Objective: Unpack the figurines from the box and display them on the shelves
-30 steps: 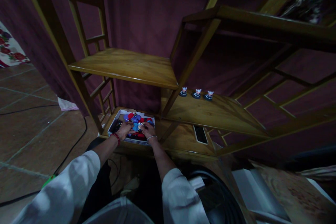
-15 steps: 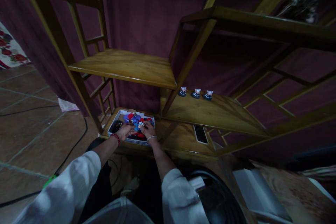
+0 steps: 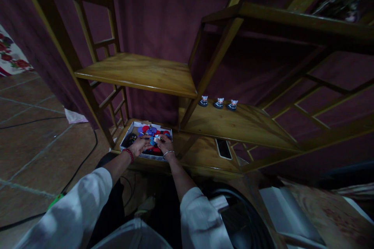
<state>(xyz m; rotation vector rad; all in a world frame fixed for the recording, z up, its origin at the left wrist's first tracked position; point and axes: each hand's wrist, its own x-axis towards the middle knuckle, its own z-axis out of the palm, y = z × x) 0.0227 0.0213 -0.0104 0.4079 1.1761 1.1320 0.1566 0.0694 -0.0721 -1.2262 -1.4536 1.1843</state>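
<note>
A shallow white box (image 3: 152,157) rests on the lowest shelf, filled with several small red, purple, blue and black pieces. Over it, my two hands hold a small blue figurine (image 3: 152,141) with a whitish upper part. My left hand (image 3: 140,146), with a red bead bracelet, has its fingertips closed on the blue side. From the right, my right hand (image 3: 165,145), wearing a silvery bangle, pinches the pale part. The figurine's details are too small to make out. Purple pieces (image 3: 149,130) lie just behind the fingers.
Three small figurines (image 3: 219,103) stand in a row on the middle shelf (image 3: 239,124). A phone-like dark slab with a white edge (image 3: 223,149) lies on the lowest shelf. A wooden upright (image 3: 212,66) rises right of the box; another shelf (image 3: 137,72) overhangs it. Cables (image 3: 83,161) cross the floor.
The view has shifted very slightly. Both hands stay over the box with the figurine between them; its pale part looks turned a little.
</note>
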